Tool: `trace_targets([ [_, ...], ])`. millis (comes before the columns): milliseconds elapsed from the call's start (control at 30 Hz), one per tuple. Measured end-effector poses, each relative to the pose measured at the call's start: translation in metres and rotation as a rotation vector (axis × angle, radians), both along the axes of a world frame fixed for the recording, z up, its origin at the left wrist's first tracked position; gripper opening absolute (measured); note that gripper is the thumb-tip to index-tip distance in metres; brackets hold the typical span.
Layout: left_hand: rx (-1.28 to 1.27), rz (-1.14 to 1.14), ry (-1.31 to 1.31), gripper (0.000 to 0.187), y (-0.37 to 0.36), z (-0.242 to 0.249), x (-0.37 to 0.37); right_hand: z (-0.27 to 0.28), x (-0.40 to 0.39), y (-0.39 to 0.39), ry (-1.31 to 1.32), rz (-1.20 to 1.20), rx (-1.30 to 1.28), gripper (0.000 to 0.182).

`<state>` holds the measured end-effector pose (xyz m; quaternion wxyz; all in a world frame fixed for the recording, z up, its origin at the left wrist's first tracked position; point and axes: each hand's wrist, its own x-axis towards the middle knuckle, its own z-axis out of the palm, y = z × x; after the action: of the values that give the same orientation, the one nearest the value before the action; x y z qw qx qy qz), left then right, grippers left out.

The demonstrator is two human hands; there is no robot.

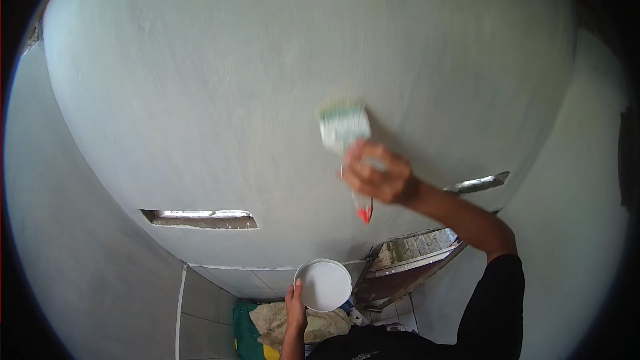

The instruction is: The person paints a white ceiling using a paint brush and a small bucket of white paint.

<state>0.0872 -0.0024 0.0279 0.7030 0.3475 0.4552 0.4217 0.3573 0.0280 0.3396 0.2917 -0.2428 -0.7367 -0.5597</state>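
Wall (220, 93) pale throughout, streaky; finished and unfinished parts hard to tell apart. Right hand (380, 172) clamped on brush (343, 127), mid-wall, above bottom edge; bristle contact unclear. Left hand (295, 307) gripping tub (323, 261) by left rim, near wall's bottom edge; white liquid (327, 287) inside, depth unclear.

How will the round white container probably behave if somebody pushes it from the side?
The container would likely tip, since only the left hand grips one side. It seems fairly stiff, as its rim looks round.
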Motion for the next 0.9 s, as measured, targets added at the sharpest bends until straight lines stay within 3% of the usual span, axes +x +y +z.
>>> trace_targets([
  [100,-0.008,0.009,0.009,0.087,0.000,0.004,-0.003,-0.085,-0.016,-0.027,0.189,0.112,-0.406,0.020],
  [133,-0.023,0.021,0.017,0.087,-0.001,0.005,-0.004,-0.090,-0.013,-0.029,0.190,0.115,-0.410,0.020],
  [200,-0.027,0.026,0.034,0.087,0.001,-0.003,-0.006,-0.097,-0.004,-0.035,0.492,0.154,-0.965,0.015],
  [367,0.008,0.012,0.045,0.085,-0.001,0.001,-0.003,-0.001,0.026,-0.032,0.654,0.152,-0.980,0.014],
  [433,-0.010,0.039,0.042,0.076,-0.007,0.021,0.002,0.058,0.035,-0.032,0.548,0.227,-0.850,0.017],
  [500,0.026,0.013,0.034,0.072,-0.002,0.005,0.002,0.123,0.043,-0.033,0.410,0.211,-0.663,0.018],
  [533,0.059,-0.017,0.024,0.068,-0.002,-0.001,0.001,0.154,0.045,-0.034,0.461,0.254,-0.636,0.017],
  [600,0.043,0.004,0.013,0.066,-0.005,0.006,0.004,0.212,0.047,-0.031,0.261,0.213,-0.302,0.019],
  [667,0.030,0.025,0.002,0.064,-0.006,0.009,0.006,0.259,0.029,-0.029,0.348,0.312,-0.180,0.010],
  [700,0.021,0.029,-0.009,0.063,-0.006,0.009,0.006,0.274,0.026,-0.020,0.352,0.311,-0.179,0.010],
  [767,0.010,0.033,-0.018,0.063,-0.006,0.002,0.006,0.292,0.021,-0.004,0.152,0.432,0.150,0.011],
  [800,0.021,0.050,-0.005,0.063,-0.006,-0.002,0.007,0.286,0.013,-0.005,0.151,0.436,0.150,0.011],
  [867,0.035,0.074,0.007,0.063,-0.004,-0.008,0.006,0.264,-0.002,-0.007,0.045,0.107,0.258,0.009],
  [900,0.040,0.060,0.023,0.065,-0.005,-0.002,0.006,0.248,0.002,0.013,0.043,0.294,0.146,0.007],
])
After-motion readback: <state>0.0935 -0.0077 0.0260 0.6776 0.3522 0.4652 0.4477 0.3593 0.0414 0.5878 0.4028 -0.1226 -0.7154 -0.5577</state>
